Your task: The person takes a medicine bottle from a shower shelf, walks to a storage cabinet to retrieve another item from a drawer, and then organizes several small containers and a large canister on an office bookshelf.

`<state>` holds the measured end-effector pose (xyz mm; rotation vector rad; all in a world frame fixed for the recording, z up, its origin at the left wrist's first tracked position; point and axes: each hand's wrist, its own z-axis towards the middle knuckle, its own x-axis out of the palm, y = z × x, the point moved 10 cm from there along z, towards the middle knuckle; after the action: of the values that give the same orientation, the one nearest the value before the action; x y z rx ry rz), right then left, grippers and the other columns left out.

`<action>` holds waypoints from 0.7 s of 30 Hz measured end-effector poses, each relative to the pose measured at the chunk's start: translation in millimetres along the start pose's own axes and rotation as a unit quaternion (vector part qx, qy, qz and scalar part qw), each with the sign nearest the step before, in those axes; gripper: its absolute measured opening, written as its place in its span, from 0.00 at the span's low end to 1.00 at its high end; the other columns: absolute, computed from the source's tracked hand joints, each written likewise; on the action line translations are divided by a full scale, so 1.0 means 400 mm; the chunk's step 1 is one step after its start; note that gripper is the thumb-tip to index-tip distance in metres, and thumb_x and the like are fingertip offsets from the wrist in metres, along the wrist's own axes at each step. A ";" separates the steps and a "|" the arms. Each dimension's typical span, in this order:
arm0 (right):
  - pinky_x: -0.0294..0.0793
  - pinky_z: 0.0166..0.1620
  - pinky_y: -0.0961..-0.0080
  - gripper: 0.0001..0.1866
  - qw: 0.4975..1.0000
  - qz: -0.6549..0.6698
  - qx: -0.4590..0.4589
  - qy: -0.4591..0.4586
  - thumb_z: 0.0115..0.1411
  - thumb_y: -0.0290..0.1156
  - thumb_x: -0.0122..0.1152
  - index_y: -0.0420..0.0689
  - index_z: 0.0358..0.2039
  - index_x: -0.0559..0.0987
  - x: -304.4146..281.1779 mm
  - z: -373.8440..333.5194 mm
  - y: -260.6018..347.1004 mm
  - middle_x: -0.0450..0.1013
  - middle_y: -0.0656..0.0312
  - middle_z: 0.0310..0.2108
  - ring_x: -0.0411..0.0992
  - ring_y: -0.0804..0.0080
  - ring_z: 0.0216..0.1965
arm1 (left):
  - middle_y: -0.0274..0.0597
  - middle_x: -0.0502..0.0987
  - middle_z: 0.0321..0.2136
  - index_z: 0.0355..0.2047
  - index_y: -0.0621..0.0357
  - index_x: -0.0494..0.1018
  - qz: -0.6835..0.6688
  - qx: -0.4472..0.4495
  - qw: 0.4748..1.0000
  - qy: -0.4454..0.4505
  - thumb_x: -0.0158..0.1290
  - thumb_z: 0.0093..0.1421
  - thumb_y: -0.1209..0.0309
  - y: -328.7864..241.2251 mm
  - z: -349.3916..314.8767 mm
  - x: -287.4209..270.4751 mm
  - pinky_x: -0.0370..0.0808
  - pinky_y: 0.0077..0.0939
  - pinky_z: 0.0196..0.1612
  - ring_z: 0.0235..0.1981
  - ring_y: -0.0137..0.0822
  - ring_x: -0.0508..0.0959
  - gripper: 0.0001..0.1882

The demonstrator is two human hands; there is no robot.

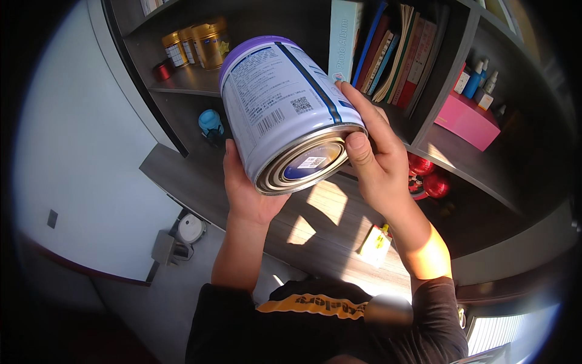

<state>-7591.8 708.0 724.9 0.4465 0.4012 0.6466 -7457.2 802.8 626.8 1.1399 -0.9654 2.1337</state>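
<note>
Between my two hands is a large white tin can [260,97] with a purple lid, printed text and a dark blue stripe. It is tilted, its metal bottom [312,162] turned toward me and its lid pointing up and away. My left hand [251,188] supports it from below at the left, most of its fingers hidden behind the can. On the right side my right hand [379,148] grips it, thumb on the bottom rim and fingers along the wall. The can is held above a wooden desk surface [273,212], in front of dark shelves.
Gold tins [210,45] and a small red jar [163,71] stand on the left shelf, with a blue cup [210,122] below. Books [397,60] and a light blue album [344,42] fill the middle shelf. At right sits a pink box [465,121] near bottles. A yellow-white packet [376,244] lies on the desk.
</note>
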 end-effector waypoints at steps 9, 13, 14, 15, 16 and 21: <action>0.64 0.62 0.67 0.25 0.996 0.086 0.039 0.007 0.70 0.41 0.56 0.40 0.62 0.73 0.032 0.022 -0.020 0.72 0.50 0.59 0.68 0.59 0.60 | 0.41 0.67 0.64 0.69 0.44 0.60 0.023 -0.001 0.997 0.067 0.33 0.65 0.32 -0.036 0.005 0.047 0.65 0.48 0.65 0.65 0.40 0.67 0.41; 0.65 0.62 0.67 0.25 0.990 0.126 0.066 0.000 0.70 0.40 0.56 0.40 0.61 0.73 0.040 0.020 -0.033 0.72 0.50 0.58 0.68 0.60 0.60 | 0.40 0.66 0.64 0.68 0.43 0.61 0.062 0.015 0.998 -0.010 0.33 0.64 0.30 -0.027 0.003 0.000 0.64 0.47 0.66 0.66 0.40 0.66 0.42; 0.65 0.62 0.68 0.24 0.989 0.130 0.069 -0.003 0.70 0.40 0.57 0.40 0.61 0.73 0.039 0.020 -0.035 0.72 0.50 0.58 0.69 0.60 0.60 | 0.40 0.67 0.64 0.68 0.43 0.61 0.070 0.017 0.997 -0.016 0.33 0.64 0.30 -0.021 0.003 0.003 0.64 0.46 0.67 0.66 0.40 0.66 0.42; 0.66 0.62 0.68 0.24 0.988 0.134 0.072 -0.006 0.69 0.40 0.57 0.40 0.61 0.73 0.038 0.019 -0.037 0.72 0.50 0.58 0.69 0.61 0.59 | 0.40 0.67 0.64 0.68 0.43 0.61 0.078 0.019 0.997 -0.021 0.33 0.64 0.30 -0.014 0.004 0.007 0.63 0.46 0.67 0.66 0.40 0.66 0.43; 0.66 0.62 0.68 0.24 0.987 0.140 0.074 -0.008 0.69 0.39 0.58 0.40 0.61 0.73 0.037 0.019 -0.039 0.72 0.50 0.58 0.69 0.61 0.59 | 0.41 0.67 0.64 0.68 0.44 0.61 0.075 0.023 0.996 -0.037 0.33 0.64 0.30 -0.008 0.005 0.009 0.65 0.46 0.66 0.66 0.40 0.66 0.43; 0.68 0.60 0.69 0.23 0.980 0.175 0.098 -0.015 0.68 0.38 0.60 0.40 0.59 0.75 0.036 0.017 -0.051 0.73 0.51 0.57 0.71 0.62 0.58 | 0.44 0.66 0.64 0.67 0.48 0.62 0.037 0.017 0.999 0.016 0.38 0.63 0.30 0.021 0.011 0.031 0.68 0.48 0.65 0.65 0.43 0.66 0.44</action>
<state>-7568.2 701.0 717.1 0.7240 0.3617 0.9442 -7467.1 795.7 636.2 1.0974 -0.9747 2.2276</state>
